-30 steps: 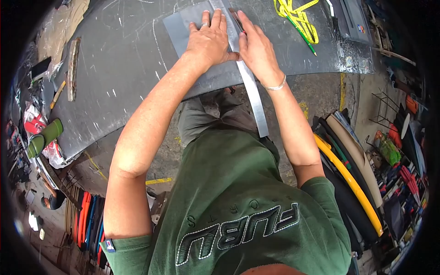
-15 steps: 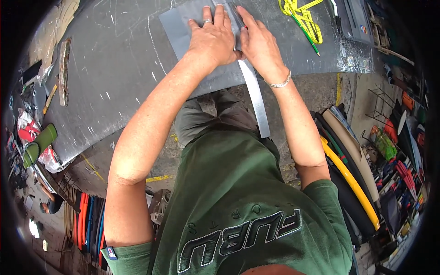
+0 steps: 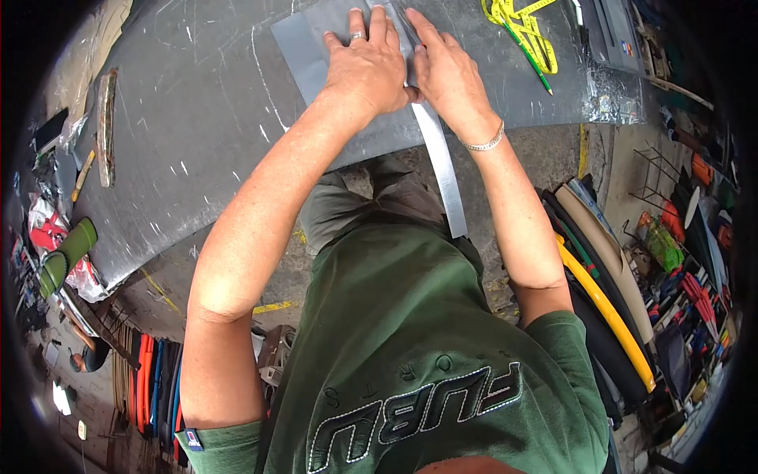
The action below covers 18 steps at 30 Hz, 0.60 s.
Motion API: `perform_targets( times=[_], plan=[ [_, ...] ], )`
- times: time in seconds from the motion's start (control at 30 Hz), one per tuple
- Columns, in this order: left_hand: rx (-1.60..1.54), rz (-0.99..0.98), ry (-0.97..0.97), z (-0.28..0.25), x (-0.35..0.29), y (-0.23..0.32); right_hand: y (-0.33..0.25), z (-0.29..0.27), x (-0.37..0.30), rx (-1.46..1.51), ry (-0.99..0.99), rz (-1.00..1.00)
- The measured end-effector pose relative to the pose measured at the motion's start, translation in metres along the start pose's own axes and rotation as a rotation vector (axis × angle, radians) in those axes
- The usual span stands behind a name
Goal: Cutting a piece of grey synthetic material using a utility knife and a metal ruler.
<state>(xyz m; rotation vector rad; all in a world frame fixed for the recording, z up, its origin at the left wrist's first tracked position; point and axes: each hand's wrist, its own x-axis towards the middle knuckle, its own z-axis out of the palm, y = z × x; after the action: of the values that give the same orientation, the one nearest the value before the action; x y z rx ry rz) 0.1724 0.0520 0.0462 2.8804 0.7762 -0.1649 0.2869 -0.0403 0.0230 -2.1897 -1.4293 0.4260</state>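
A grey flexible sheet [image 3: 294,47] lies on the dark worktable [image 3: 197,87]. Spread over it is my left hand [image 3: 367,67], a ring on one finger, pressing flat with its thumb at the long metal ruler [image 3: 440,166]. The ruler runs from between my hands past the table's near edge toward my body. Close along the ruler's right side, my right hand [image 3: 450,75] has its fingers bent together with the index finger reaching forward. Whatever it grips is hidden by the fingers.
A yellow measuring tape [image 3: 541,47] and a green pencil [image 3: 534,67] lie to the right. At left are a worn wooden strip [image 3: 107,126], a wooden-handled tool [image 3: 83,175] and a green roll [image 3: 69,254]. Material rolls [image 3: 604,300] stand right of me; another person [image 3: 88,355] is far left.
Both hands stay nearly in place over the sheet and ruler. A small red bit that showed by my right fingertips is now out of sight. The view has shifted slightly.
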Motion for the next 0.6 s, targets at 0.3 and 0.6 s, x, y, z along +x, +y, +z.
perform_targets(
  times=[0.3, 0.6],
  plan=[
    [0.037, -0.095, -0.33, -0.022, 0.002, 0.003, -0.017, -0.014, 0.007, 0.081, -0.031, 0.01],
    [0.078, -0.073, -0.307, -0.01, 0.002, 0.001, -0.025, -0.022, 0.014, -0.033, -0.13, 0.041]
  ],
)
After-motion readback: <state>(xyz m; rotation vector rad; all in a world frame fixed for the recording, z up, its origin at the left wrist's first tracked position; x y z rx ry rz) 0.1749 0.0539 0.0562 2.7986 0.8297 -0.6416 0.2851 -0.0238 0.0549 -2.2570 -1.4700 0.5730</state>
